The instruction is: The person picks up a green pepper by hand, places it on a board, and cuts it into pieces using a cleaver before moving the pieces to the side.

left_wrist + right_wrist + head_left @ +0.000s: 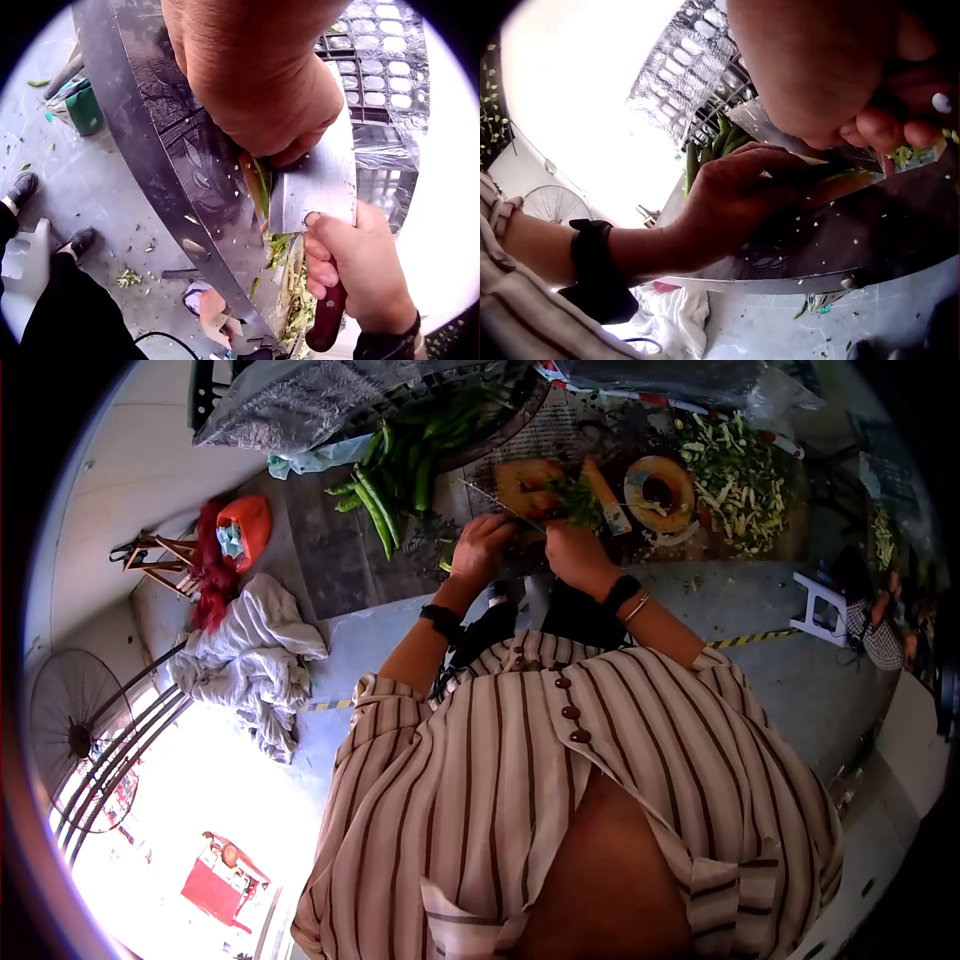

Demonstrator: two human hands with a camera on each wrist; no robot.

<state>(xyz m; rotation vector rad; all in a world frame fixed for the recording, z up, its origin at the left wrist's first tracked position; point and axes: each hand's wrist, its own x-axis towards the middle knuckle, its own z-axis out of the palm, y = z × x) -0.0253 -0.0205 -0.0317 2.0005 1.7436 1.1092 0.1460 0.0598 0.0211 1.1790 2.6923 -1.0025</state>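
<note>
In the left wrist view the right hand (367,270) grips the dark red handle (328,319) of a wide-bladed cleaver (322,187), its thumb on the blade. Beside the blade, the left hand (262,82) bends its fingers down over a green pepper piece (262,180) on a wooden board. Cut green bits (281,247) lie at the blade's near corner. The right wrist view has the left hand (731,202) at the pepper, close to the right hand (825,82). From above, the left hand (482,547) and right hand (580,557) are at the table's near edge.
Whole long green peppers (385,495) lie left of the hands. A heap of chopped pieces (740,485) covers the table's right part. Black crates under clear plastic (300,405) stand behind. A white stool (822,607) is on the floor at the right.
</note>
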